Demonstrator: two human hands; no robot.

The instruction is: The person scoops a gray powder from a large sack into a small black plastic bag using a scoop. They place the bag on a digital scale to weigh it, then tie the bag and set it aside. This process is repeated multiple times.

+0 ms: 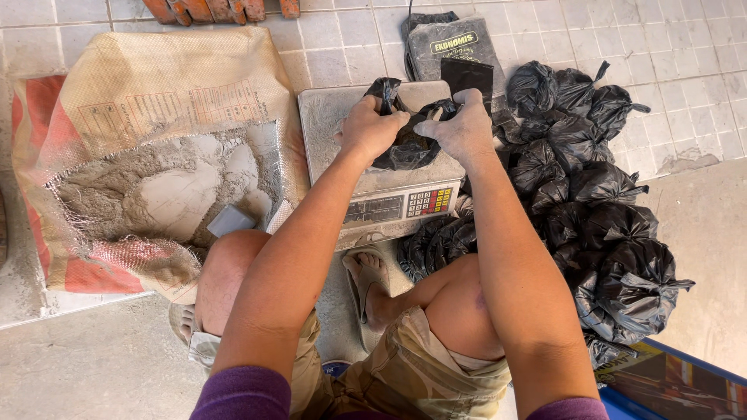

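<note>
Left hand: I see my left hand point(372, 128) fisted round one twisted end of the black plastic bag point(408, 148).
Right hand: my right hand point(465, 128) pinches the bag's other end, fingers closed.
Bag: sits on the weighing scale point(389, 204), apparently filled.
Left side: open sack of grey powder point(167, 183).
Right side: heap of tied black bags point(591, 202) on the tiled floor point(685, 70).

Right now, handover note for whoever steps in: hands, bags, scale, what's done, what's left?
Left hand and right hand: both grip the neck of a black plastic bag sitting on the digital scale.
Done: a pile of tied black bags lies right of the scale.
Left: this bag's neck is not yet knotted. The open cement sack on the left holds grey powder with a scoop in it.
</note>
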